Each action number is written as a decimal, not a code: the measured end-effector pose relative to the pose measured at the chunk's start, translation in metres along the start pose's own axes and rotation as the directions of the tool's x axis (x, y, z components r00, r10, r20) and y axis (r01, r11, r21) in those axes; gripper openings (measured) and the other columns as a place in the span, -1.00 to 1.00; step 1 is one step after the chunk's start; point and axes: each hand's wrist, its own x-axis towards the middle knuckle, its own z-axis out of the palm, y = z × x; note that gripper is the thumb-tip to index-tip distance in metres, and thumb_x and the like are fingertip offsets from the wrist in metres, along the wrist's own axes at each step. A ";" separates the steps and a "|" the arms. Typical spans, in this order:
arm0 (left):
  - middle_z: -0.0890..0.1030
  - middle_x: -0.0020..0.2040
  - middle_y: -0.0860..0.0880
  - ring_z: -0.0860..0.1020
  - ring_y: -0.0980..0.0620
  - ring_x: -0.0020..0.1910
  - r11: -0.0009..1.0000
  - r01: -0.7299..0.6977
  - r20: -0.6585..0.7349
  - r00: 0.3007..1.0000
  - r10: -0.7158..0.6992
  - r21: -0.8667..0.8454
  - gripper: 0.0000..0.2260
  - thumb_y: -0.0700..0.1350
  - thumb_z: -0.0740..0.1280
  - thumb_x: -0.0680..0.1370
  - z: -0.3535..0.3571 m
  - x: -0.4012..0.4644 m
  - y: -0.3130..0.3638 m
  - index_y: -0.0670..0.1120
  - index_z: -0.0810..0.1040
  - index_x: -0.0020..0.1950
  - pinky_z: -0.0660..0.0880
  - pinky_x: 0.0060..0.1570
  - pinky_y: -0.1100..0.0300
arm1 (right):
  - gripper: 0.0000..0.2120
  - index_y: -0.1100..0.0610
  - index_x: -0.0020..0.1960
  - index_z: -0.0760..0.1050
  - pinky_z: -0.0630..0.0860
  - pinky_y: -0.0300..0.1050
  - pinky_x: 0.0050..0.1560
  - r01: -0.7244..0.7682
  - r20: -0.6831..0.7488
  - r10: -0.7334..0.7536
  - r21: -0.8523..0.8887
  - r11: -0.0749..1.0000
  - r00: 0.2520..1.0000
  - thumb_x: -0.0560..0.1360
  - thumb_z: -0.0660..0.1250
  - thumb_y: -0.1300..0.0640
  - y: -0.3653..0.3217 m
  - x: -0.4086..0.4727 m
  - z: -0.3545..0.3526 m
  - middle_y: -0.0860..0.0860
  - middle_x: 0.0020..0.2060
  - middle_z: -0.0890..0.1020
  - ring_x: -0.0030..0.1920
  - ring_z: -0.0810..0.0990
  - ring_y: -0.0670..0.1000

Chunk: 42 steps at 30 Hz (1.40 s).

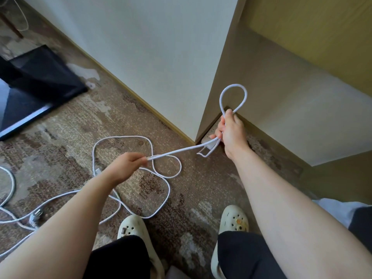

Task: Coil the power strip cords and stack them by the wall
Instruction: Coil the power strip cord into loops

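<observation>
R hand (231, 129) grips a white cord (177, 151) loop just above the power strip (209, 137); L hand (128, 164) pinches same cord, left of strip, hands apart.

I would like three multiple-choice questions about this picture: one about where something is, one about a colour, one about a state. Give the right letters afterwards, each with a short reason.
1. Where does the power strip lie?
A. on the floor at the wall corner
B. on the black panel
C. between the shoes

2. What colour is the cord?
A. black
B. white
C. orange

3. What is the right hand doing?
A. resting flat on the carpet
B. hanging idle
C. gripping a loop of cord

Answers:
1 A, the strip shows on the floor behind the right hand, at the foot of the corner.
2 B, every stretch of it is white.
3 C, its fingers curl round the cord, with a loop standing above the fist.
</observation>
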 end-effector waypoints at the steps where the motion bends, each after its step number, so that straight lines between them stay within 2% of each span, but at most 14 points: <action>1: 0.54 -0.31 -0.06 0.45 0.00 -0.32 0.999 0.008 -0.015 1.000 -0.008 0.031 -0.77 -0.05 0.25 0.61 -0.001 -0.001 -0.001 -0.02 0.59 -0.20 0.37 -0.24 0.14 | -0.69 0.06 -0.20 0.32 0.48 -0.11 -0.37 0.012 0.005 -0.012 0.003 1.000 1.000 0.67 0.08 -0.03 0.000 0.000 0.000 -0.11 -0.51 0.28 -0.51 0.26 -0.08; 4: 0.56 -0.34 0.03 0.49 0.04 -0.33 0.984 -0.052 -0.001 0.999 0.053 0.170 -0.77 -0.02 0.27 0.59 0.012 0.004 0.023 0.05 0.60 -0.24 0.41 -0.27 0.15 | -0.76 0.09 -0.15 0.38 0.37 -0.17 -0.32 0.052 0.084 -0.048 -0.051 0.997 0.995 0.68 0.11 0.10 -0.001 -0.004 0.007 -0.15 -0.49 0.32 -0.46 0.27 -0.11; 7: 0.53 -0.36 0.04 0.47 0.05 -0.38 0.959 -0.105 -0.013 0.994 0.112 0.262 -0.78 0.00 0.24 0.59 0.032 0.008 0.050 0.03 0.61 -0.18 0.34 -0.39 0.14 | -0.78 0.11 -0.12 0.40 0.36 -0.17 -0.34 0.105 0.166 -0.068 -0.226 0.968 0.984 0.68 0.12 0.08 -0.003 -0.012 0.013 -0.16 -0.48 0.34 -0.46 0.30 -0.14; 12: 0.51 -0.35 0.06 0.49 0.02 -0.33 0.956 -0.156 0.014 0.987 0.158 0.248 -0.82 -0.01 0.25 0.60 0.041 0.005 0.048 0.00 0.58 -0.13 0.38 -0.31 0.09 | -0.69 0.23 -0.06 0.38 0.29 -0.06 -0.29 0.194 0.145 -0.140 -0.492 0.849 0.979 0.66 0.11 -0.01 -0.005 -0.016 0.004 0.00 -0.32 0.36 -0.34 0.30 -0.04; 17: 0.53 -0.33 0.06 0.47 0.06 -0.33 0.993 -0.072 0.055 0.996 0.067 0.091 -0.83 -0.02 0.27 0.61 0.025 -0.003 0.001 0.01 0.63 -0.08 0.39 -0.26 0.18 | -0.71 0.11 -0.18 0.27 0.25 -0.07 -0.31 0.193 0.032 -0.220 -0.612 0.767 0.975 0.67 0.08 -0.01 -0.008 -0.006 -0.021 -0.02 -0.35 0.35 -0.35 0.30 -0.03; 20: 0.64 -0.17 -0.05 0.57 -0.05 -0.16 0.995 0.070 0.038 0.997 -0.073 0.067 -0.82 -0.01 0.28 0.60 0.007 -0.015 -0.035 0.03 0.65 -0.11 0.48 -0.06 0.07 | -0.70 0.10 -0.17 0.29 0.23 -0.08 -0.36 0.176 0.001 -0.239 -0.680 0.712 0.971 0.66 0.07 -0.03 -0.007 -0.001 -0.039 -0.04 -0.36 0.36 -0.38 0.30 -0.04; 22: 0.65 -0.13 -0.17 0.59 -0.20 -0.09 0.985 0.147 0.002 0.989 -0.147 0.096 -0.81 -0.02 0.29 0.59 -0.002 -0.021 -0.048 -0.01 0.64 -0.15 0.50 -0.02 -0.02 | -0.70 0.17 -0.09 0.35 0.26 -0.07 -0.35 0.168 -0.012 -0.247 -0.702 0.692 0.969 0.66 0.07 -0.03 -0.005 0.001 -0.045 -0.04 -0.33 0.39 -0.37 0.33 -0.05; 24: 0.63 -0.23 -0.15 0.57 -0.19 -0.23 0.985 0.136 -0.039 0.990 -0.132 0.111 -0.80 -0.04 0.30 0.59 -0.006 -0.022 -0.039 -0.02 0.62 -0.19 0.49 -0.18 0.03 | -0.70 0.15 -0.08 0.37 0.26 -0.08 -0.34 0.175 0.013 -0.238 -0.714 0.678 0.971 0.67 0.07 -0.05 -0.002 0.001 -0.044 -0.06 -0.32 0.39 -0.35 0.34 -0.06; 27: 0.54 -0.35 0.04 0.47 -0.03 -0.36 0.986 -0.074 -0.091 0.992 0.088 0.148 -0.81 -0.03 0.31 0.58 -0.003 -0.014 0.013 0.00 0.60 -0.22 0.38 -0.36 0.16 | -0.74 0.07 -0.11 0.39 0.30 -0.07 -0.29 0.218 0.098 -0.207 -0.667 0.713 0.974 0.67 0.08 -0.04 -0.001 -0.004 -0.026 -0.05 -0.31 0.44 -0.33 0.37 -0.05; 30: 0.51 -0.30 0.11 0.47 0.03 -0.31 0.919 -0.329 -0.090 0.931 0.354 0.218 -0.83 0.03 0.33 0.56 0.021 -0.011 0.080 -0.02 0.61 -0.16 0.42 -0.28 0.13 | -0.78 -0.02 -0.11 0.41 0.39 -0.16 -0.29 0.232 0.222 -0.125 -0.568 0.789 0.967 0.68 0.10 0.01 -0.004 -0.013 -0.001 -0.05 -0.33 0.52 -0.39 0.43 -0.13; 32: 0.52 -0.22 0.08 0.49 0.03 -0.22 0.887 -0.384 -0.097 0.903 0.419 0.258 -0.82 0.04 0.32 0.56 0.042 -0.009 0.108 -0.03 0.63 -0.11 0.47 -0.20 0.10 | -0.79 0.01 -0.09 0.41 0.41 -0.21 -0.37 0.221 0.284 -0.074 -0.528 0.820 0.956 0.68 0.12 0.02 -0.003 -0.019 0.009 -0.05 -0.37 0.56 -0.49 0.44 -0.14; 36: 0.63 -0.19 -0.05 0.57 -0.06 -0.18 0.931 -0.265 -0.139 0.942 0.306 0.252 -0.79 0.02 0.36 0.54 0.056 0.004 0.120 -0.11 0.64 -0.11 0.53 -0.11 -0.01 | -0.81 -0.02 -0.07 0.41 0.46 -0.18 -0.42 0.174 0.299 -0.013 -0.521 0.836 0.954 0.68 0.11 -0.01 0.003 -0.029 0.012 -0.04 -0.40 0.61 -0.52 0.46 -0.06; 39: 0.61 -0.32 -0.01 0.57 0.00 -0.29 0.968 -0.207 -0.246 0.940 0.237 0.143 -0.81 0.04 0.43 0.48 0.056 0.007 0.119 -0.07 0.64 -0.20 0.49 -0.30 0.10 | -0.81 -0.09 -0.04 0.42 0.52 -0.08 -0.36 0.129 0.290 0.033 -0.522 0.843 0.956 0.68 0.08 -0.06 0.006 -0.032 0.009 -0.03 -0.40 0.63 -0.45 0.54 -0.06; 42: 0.53 -0.39 0.09 0.52 0.07 -0.34 0.971 -0.136 -0.325 0.926 0.194 0.194 -0.79 0.12 0.44 0.45 0.061 0.004 0.119 0.03 0.56 -0.28 0.32 -0.44 0.21 | -0.80 -0.07 -0.01 0.42 0.54 -0.03 -0.31 0.092 0.284 0.068 -0.514 0.853 0.956 0.68 0.06 -0.06 0.007 -0.034 0.013 -0.03 -0.45 0.62 -0.39 0.63 0.04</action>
